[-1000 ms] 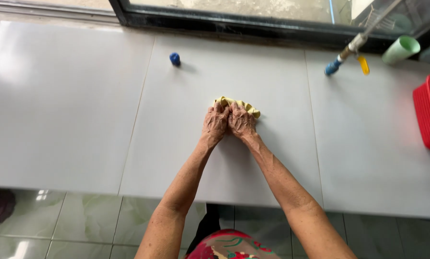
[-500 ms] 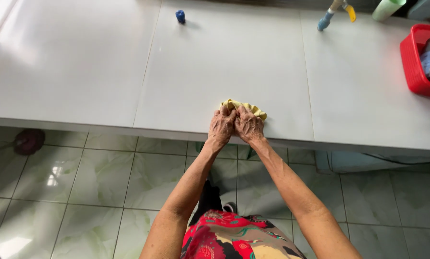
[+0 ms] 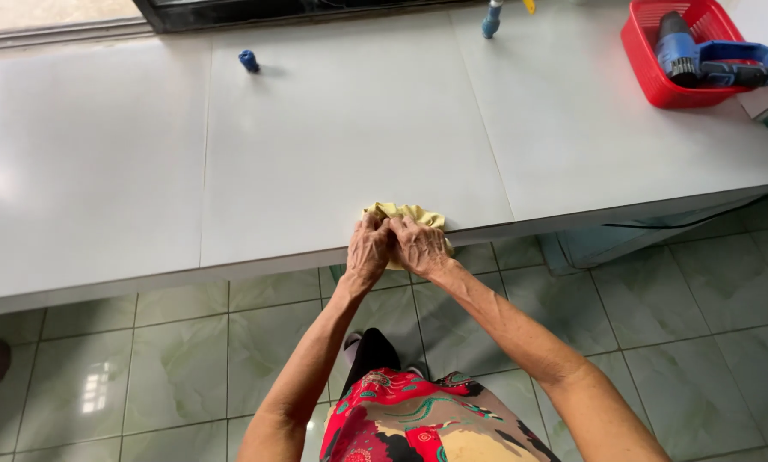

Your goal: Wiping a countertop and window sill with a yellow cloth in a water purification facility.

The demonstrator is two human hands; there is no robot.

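Pressing down side by side, our left hand and right hand sit together on a crumpled yellow cloth at the near edge of the white countertop. Both hands are curled, knuckles up, fingers bunched over the cloth and gripping it; the two hands touch each other at the thumbs' side. The cloth shows only as a strip of yellow beyond the fingers, plus a small bit at the right hand's outer side; the rest is hidden beneath the palms. It lies right on the front lip, near the seam between the middle and right panels of the counter.

Noted elsewhere on the counter: a small blue knob-like object toward the far edge, well apart from the hands; a blue-tipped tool handle at the far edge, partly cut off by the frame; a red plastic basket at the far right corner, holding a blue and black cordless drill.

Below the counter's front edge we see pale green floor tiles and our red patterned garment.
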